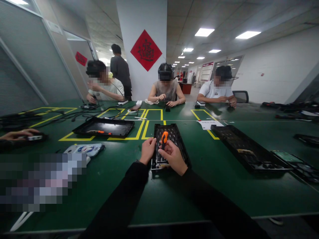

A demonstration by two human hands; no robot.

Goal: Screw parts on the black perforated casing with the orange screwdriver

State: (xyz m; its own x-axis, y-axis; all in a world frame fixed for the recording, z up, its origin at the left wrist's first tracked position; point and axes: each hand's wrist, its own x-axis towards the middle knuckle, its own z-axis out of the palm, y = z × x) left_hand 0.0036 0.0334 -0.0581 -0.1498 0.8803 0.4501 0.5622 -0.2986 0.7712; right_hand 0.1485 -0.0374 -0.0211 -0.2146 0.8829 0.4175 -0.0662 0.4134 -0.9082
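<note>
A black plastic casing (179, 136), shallow and studded with small posts inside, lies on the green table in front of me. My right hand (172, 155) is closed around an orange-and-black screwdriver (164, 137), held over the casing with its orange handle end up. The screwdriver's lower end is hidden by my fingers. At the casing's left rim, my left hand (148, 150) is closed, thumb and fingers pinched on the edge.
Another black casing (251, 152) lies to the right, and a black tray (104, 126) with orange-handled items stands back left. A phone (84, 149) rests at left, near another person's hand (22, 134). Cables lie beyond. Three people sit across the table (139, 199).
</note>
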